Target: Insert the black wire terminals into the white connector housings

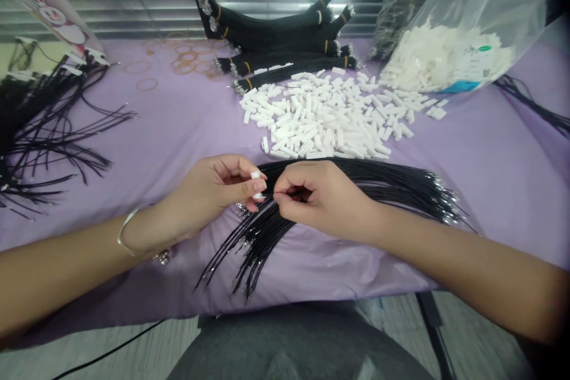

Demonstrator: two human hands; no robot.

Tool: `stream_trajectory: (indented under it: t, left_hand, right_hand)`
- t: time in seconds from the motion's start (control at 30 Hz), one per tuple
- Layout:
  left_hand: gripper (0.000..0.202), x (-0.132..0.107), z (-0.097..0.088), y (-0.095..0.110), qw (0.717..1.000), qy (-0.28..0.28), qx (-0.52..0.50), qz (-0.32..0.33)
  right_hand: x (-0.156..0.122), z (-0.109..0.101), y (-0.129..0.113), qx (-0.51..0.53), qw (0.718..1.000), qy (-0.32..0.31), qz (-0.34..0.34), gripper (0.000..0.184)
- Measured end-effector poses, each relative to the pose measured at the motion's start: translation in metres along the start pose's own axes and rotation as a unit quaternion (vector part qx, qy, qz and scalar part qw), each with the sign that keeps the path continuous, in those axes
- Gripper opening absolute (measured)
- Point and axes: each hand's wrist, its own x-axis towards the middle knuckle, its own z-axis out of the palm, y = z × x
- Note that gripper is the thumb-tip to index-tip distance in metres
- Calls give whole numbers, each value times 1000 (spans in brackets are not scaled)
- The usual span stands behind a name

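Note:
Between the thumb and fingers of my left hand is a small white plastic connector housing, held upright. Close by on its right, my right hand is closed in a pinch around the end of a thin black wire, mostly hidden by the fingers. The fingertips of both hands nearly meet. Under them lies a spread bundle of black wires with shiny metal tips, fanning out to the lower left and to the right. Just beyond the hands is a heap of loose white housings.
Tied bundles of black wires lie at the back. A clear bag of white pieces stands back right. Rubber bands are scattered at back left. More black wires with white housings and a cup are at left on the purple cloth.

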Motion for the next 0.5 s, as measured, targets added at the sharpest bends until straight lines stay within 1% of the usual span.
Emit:
stream_trajectory:
  t: [0.1, 0.3, 0.5]
  left_hand:
    - [14, 0, 1, 1, 1000, 2, -3, -7]
    - [15, 0, 2, 0, 1000, 10, -7, -7]
    - [14, 0, 3, -3, 1000, 15, -13, 3]
  right_hand:
    - [1, 1, 0, -3, 1000, 2, -4, 10]
    - [2, 4, -1, -44, 998, 13, -48, 11]
    - [0, 12, -4, -41, 998, 30, -26, 14]
